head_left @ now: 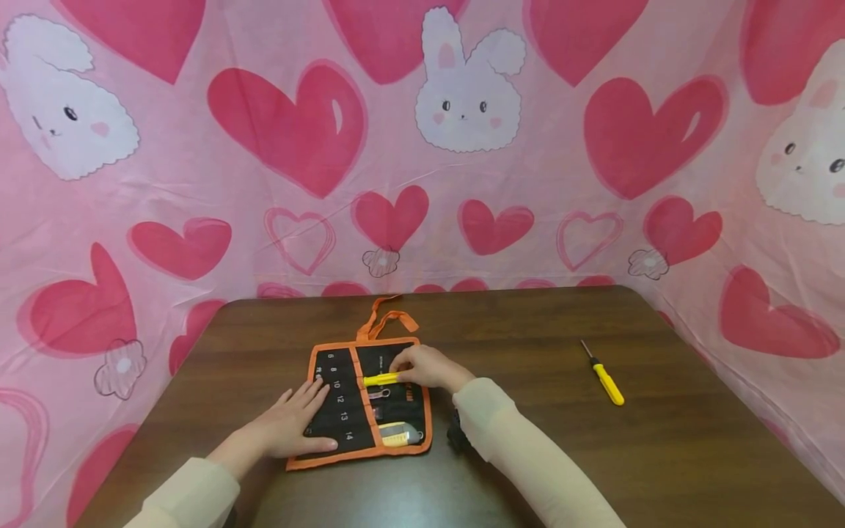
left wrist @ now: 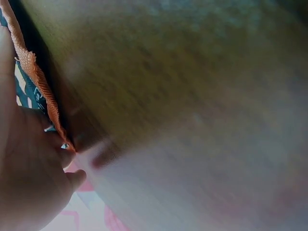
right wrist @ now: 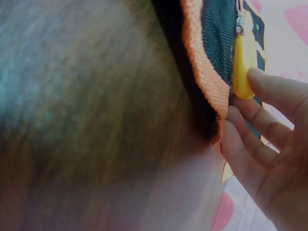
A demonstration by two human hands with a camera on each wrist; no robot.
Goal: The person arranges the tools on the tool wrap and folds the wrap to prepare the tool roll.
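A black tool roll (head_left: 350, 433) with orange trim lies spread on the table, its printed row of sizes facing up. My left hand (head_left: 290, 419) rests flat on its left part, fingers straight and spread. At the upper right of the roll, my right hand (head_left: 425, 367) pinches the yellow handle of a screwdriver (head_left: 381, 379); its other end is hidden in a pocket. In the right wrist view the thumb lies on the yellow handle (right wrist: 243, 67). Below it, a small wrench (head_left: 381, 394) and a yellow and grey utility knife (head_left: 400, 434) sit in pockets.
Another screwdriver (head_left: 607, 383), yellow-handled with a black collar, lies on the brown table (head_left: 528, 330) to the right. Orange ties (head_left: 392, 317) trail from the roll's far edge. A pink cloth (head_left: 396, 169) with hearts and rabbits hangs behind and at both sides.
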